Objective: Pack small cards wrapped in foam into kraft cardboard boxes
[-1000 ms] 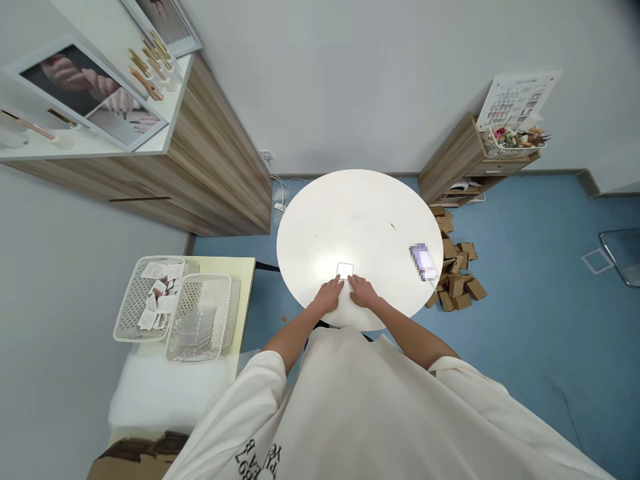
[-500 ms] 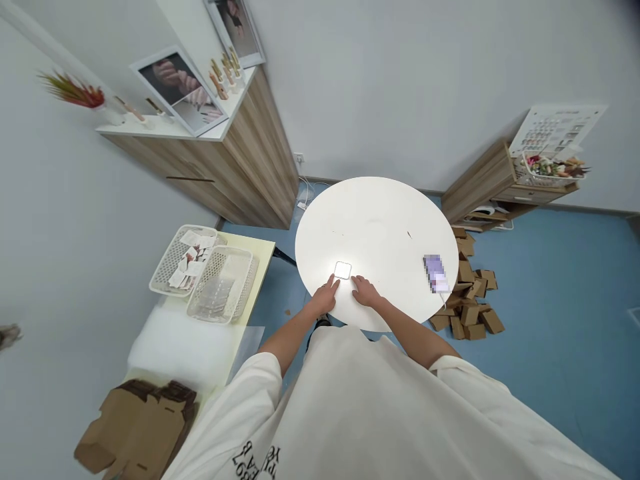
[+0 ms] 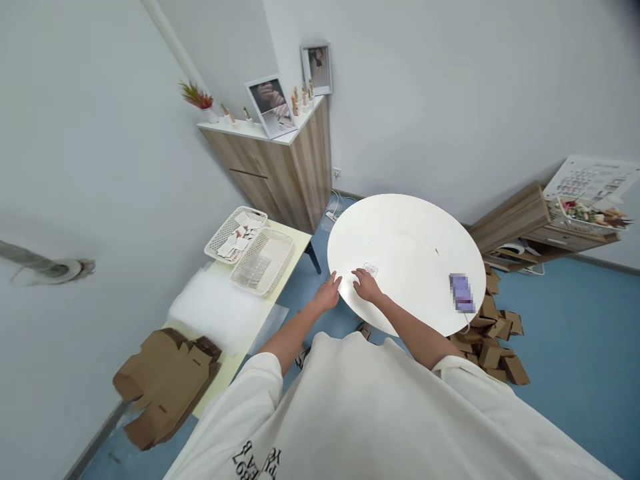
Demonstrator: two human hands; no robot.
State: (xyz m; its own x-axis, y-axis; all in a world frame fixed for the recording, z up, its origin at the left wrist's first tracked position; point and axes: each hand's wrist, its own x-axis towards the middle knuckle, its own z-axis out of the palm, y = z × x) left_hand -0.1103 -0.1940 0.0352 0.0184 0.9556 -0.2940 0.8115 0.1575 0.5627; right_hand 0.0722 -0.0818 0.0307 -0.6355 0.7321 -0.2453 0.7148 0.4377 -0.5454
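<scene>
A small, flat, square item [image 3: 371, 269], pale with faint printing, lies on the round white table [image 3: 400, 233]. My right hand [image 3: 367, 285] is just left of and nearer to me than the item, over the table, palm down with fingers stretched out. Whether its fingertips touch the item I cannot tell. My left hand [image 3: 329, 292] is at the table's left edge, its fingers apart and nothing in it.
A side table on the left carries a basket of cards [image 3: 240, 237], a basket with clear sheets [image 3: 263, 260], white wrapping [image 3: 215, 307] and flat cardboard boxes [image 3: 167, 380]. A pixelated purple object [image 3: 461, 292] lies on the round table. Small boxes [image 3: 493, 343] cover the floor at right.
The view has swung left, so the room sits further right. My left hand has drawn away from the square item to the table edge; my right hand stays near it.
</scene>
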